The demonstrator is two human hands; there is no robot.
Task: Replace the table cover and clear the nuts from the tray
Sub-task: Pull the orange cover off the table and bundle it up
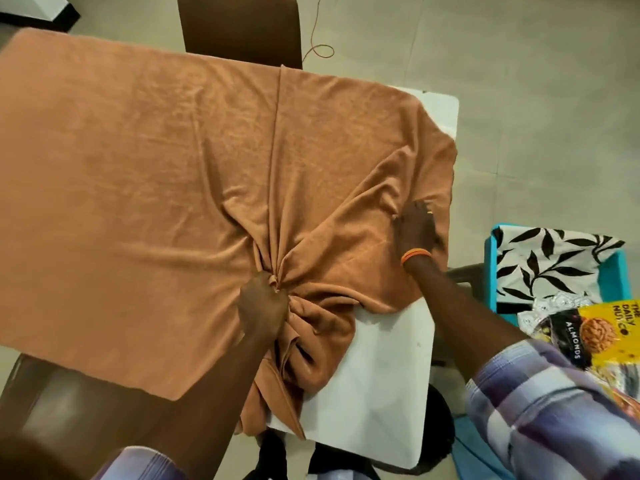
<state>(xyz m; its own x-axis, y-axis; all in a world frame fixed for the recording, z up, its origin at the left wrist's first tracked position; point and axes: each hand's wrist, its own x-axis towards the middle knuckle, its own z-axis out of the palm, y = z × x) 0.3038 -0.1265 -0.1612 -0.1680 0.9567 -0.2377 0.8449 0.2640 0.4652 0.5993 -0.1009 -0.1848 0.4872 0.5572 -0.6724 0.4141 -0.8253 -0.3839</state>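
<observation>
Left hand [265, 304] clenches bunched brown cover [138, 168] near table's [381, 375] near edge. Right hand [415, 225] presses flat, fingers straight. Almond packet [595, 334] and leaf-print cloth [540, 265] lie in blue tray [620, 275] beside right edge.

Pale beige tiled floor [519, 81], faint grout lines, soft even light with mild sheen. Dark brown wooden chair back [239, 26] at far side of table. Thin orange cord [317, 43] trailing across floor, looped just beside that chair. Second dark brown glossy chair seat [52, 403] at near left, blurred. Dark skirting strip under white wall edge [41, 12] in top left corner.
</observation>
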